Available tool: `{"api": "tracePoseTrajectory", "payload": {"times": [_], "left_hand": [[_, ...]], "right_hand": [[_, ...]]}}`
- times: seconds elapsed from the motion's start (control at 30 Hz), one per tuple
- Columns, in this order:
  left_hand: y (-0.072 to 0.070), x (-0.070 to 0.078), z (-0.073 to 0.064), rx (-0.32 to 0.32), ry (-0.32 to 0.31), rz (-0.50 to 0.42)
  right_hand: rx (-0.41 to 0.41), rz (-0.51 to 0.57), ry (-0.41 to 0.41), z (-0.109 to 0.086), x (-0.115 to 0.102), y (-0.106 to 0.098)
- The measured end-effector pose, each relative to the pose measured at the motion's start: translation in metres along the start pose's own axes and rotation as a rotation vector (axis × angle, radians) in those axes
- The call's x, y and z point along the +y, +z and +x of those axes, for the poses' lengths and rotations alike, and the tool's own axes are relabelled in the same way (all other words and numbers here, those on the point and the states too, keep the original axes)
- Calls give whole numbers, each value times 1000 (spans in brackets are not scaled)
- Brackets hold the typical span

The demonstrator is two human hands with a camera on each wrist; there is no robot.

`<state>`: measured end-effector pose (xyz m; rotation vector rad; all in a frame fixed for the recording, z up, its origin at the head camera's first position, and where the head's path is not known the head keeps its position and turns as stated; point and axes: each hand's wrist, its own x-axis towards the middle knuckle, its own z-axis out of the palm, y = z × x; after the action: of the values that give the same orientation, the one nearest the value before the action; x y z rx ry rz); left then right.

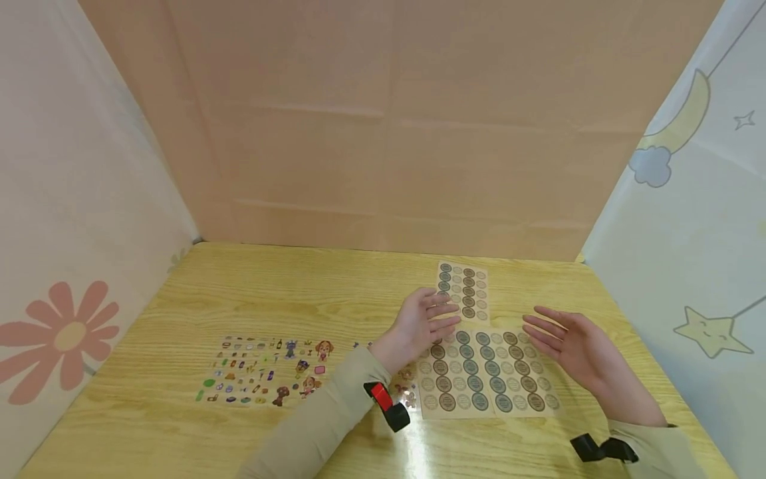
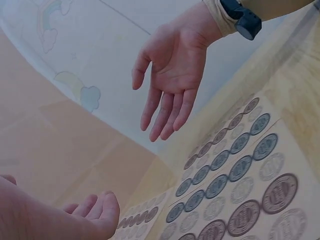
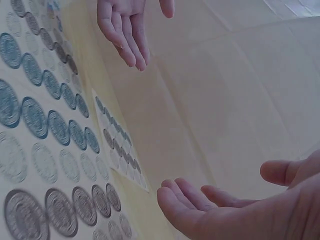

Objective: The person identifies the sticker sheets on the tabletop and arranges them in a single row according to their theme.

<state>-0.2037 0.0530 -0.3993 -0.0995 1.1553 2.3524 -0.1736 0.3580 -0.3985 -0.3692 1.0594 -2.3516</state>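
Both hands hover over sheets of round stickers, palms turned toward each other. My left hand (image 1: 419, 326) hangs above the left part of the large sticker sheet (image 1: 487, 372), its fingers loosely extended and nothing held. Facing it, my right hand (image 1: 580, 346) is raised over that sheet's right edge, fingers relaxed, also holding nothing. The large sheet carries rows of brown, blue-grey and pale circles. Behind it lies a smaller sheet (image 1: 475, 293) of similar stickers, partly covered by the left fingers in the head view. The right wrist view shows the smaller sheet (image 3: 120, 142) uncovered.
To the left on the wooden table (image 1: 179, 313) lies a clear sheet of cartoon stickers (image 1: 257, 372). Another small patterned sheet (image 1: 405, 386) is partly hidden under the left forearm. A tan backdrop (image 1: 383, 133) rises at the back, with printed cloth walls on both sides.
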Motion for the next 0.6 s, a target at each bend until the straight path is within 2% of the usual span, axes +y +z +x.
{"api": "tracePoseTrajectory", "payload": {"times": [0.13, 0.33, 0.5, 0.6], "left_hand": [[-9, 16, 12, 12, -15, -23], [-23, 35, 36, 40, -45, -53], [-30, 42, 53, 70, -80, -47], [-32, 42, 60, 72, -100, -33]], "right_hand": [[51, -26, 21, 15, -4, 6], [225, -145, 85, 42, -11, 9], [365, -208, 146, 59, -16, 2], [407, -220, 176, 67, -17, -2]]}}
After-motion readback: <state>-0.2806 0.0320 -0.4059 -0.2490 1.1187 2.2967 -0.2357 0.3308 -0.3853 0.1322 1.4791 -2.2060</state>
